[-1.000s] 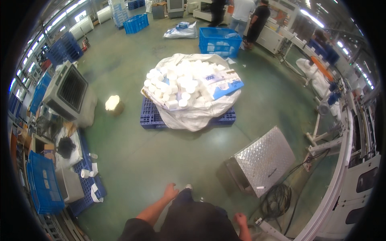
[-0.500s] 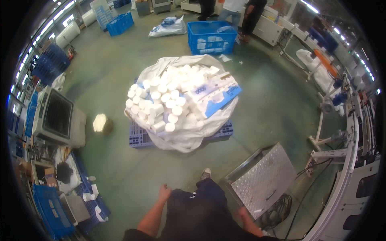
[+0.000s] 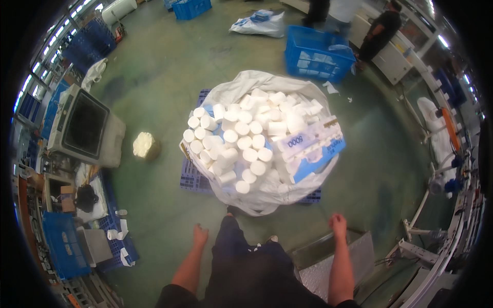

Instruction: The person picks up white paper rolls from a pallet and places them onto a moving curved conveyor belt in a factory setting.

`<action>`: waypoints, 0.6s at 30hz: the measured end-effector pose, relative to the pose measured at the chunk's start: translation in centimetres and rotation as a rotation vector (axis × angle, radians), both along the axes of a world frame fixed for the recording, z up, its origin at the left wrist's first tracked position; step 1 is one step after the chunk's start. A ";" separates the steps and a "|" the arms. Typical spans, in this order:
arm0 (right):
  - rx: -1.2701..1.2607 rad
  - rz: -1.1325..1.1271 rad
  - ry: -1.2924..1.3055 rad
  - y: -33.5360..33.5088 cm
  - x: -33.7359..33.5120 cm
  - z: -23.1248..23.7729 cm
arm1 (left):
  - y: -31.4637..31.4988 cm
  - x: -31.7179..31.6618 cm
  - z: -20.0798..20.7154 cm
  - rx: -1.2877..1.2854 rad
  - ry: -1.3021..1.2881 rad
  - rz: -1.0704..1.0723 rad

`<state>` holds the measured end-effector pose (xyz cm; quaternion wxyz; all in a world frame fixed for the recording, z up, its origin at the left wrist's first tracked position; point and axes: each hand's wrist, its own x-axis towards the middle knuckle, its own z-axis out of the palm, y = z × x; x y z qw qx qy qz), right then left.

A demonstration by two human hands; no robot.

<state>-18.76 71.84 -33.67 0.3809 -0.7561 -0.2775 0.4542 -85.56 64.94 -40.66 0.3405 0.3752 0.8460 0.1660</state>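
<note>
A wide white woven sack [image 3: 262,205], its mouth spread apart, sits ahead of me on a blue slatted pallet [image 3: 192,177]. It is heaped with small white paper rolls [image 3: 241,128]. A printed blue-and-white packaging sheet [image 3: 310,151] lies over the heap's right side. My left hand [image 3: 201,235] hangs beside my leg, fingers loosely curled, with nothing seen in it. My right hand [image 3: 338,226] is raised forward near the sack's right front edge, fingers curled in and holding nothing visible. Neither hand touches the sack.
A metal box with a tread-plate lid [image 3: 339,267] stands at my right. Left are an old monitor-like cabinet [image 3: 87,128] and a cream-topped lump [image 3: 146,146] on the floor. Beyond the sack are a blue crate [image 3: 318,56], a white bag [image 3: 259,25] and people [image 3: 380,33]. Machinery lines the right.
I have stepped closer to the sack, and the view has swung left, so things sit further right. My right hand has come up and forward from beside the metal box.
</note>
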 end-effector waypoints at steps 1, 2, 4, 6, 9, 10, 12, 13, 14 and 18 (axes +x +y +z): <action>-0.049 0.000 -0.005 -0.2 -0.7 -1.5 | 2.3 -1.0 -0.5 0.017 -0.017 0.000; -0.100 0.025 0.024 -0.2 -2.4 -2.4 | 4.6 -2.4 -1.0 0.033 -0.025 -0.005; -0.272 0.005 0.086 1.3 -7.4 -3.8 | 8.8 -5.4 -4.2 0.032 -0.027 -0.033; -0.417 0.002 0.072 3.8 -11.6 -4.6 | 12.4 -6.1 -6.5 -0.012 -0.105 -0.014; -0.368 0.207 -0.060 13.5 -15.8 -7.8 | 18.6 -7.9 -9.1 -0.079 -0.178 0.054; -0.308 0.286 -0.134 17.3 -17.0 -9.4 | 19.7 -8.9 -12.1 -0.090 -0.136 0.036; -0.143 0.322 -0.190 26.2 -20.0 -12.9 | 22.5 -10.1 -16.3 -0.080 -0.143 0.086; -0.099 0.372 -0.250 31.3 -21.9 -13.8 | 24.8 -10.2 -17.7 -0.054 -0.188 0.161; -0.058 0.417 -0.308 36.0 -24.2 -14.1 | 26.6 -10.4 -19.6 -0.032 -0.232 0.230; 0.179 0.585 -0.386 53.5 -32.8 -17.5 | 27.9 -13.7 -34.6 0.089 -0.215 0.299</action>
